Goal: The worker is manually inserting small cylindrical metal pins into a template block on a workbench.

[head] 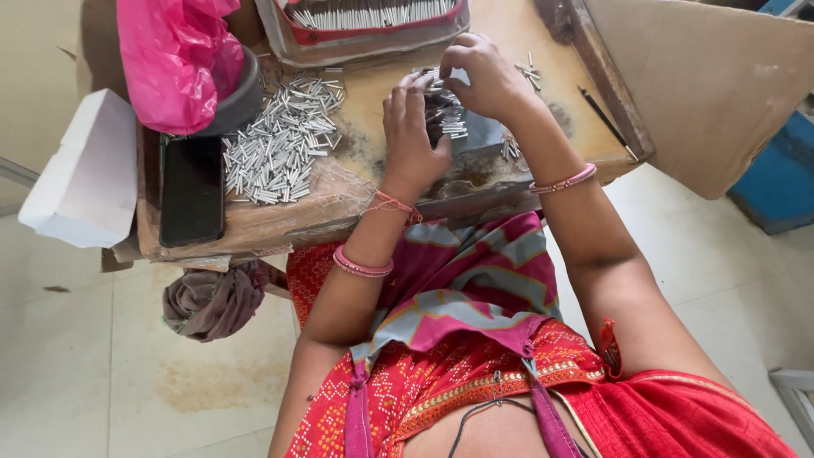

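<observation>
My left hand point(413, 131) curls around a bunch of small silver metal tubes point(447, 113) at the middle of the worn wooden table point(373, 110). My right hand point(481, 75) hovers just above the same bunch, its fingertips pinched at the top of the tubes. A dark block point(479, 140) lies under the bunch. Left of my hands a loose heap of the same silver tubes point(284, 140) is spread over the table. What the right fingertips hold is hidden.
A black phone point(192, 188) lies flat at the table's left. A pink plastic bag point(174, 55) sits in a dark bowl behind it. A clear tray point(365, 30) with white sticks stands at the back. A white box point(85, 174), a pencil point(606, 120) and a hanging cloth point(212, 301) are nearby.
</observation>
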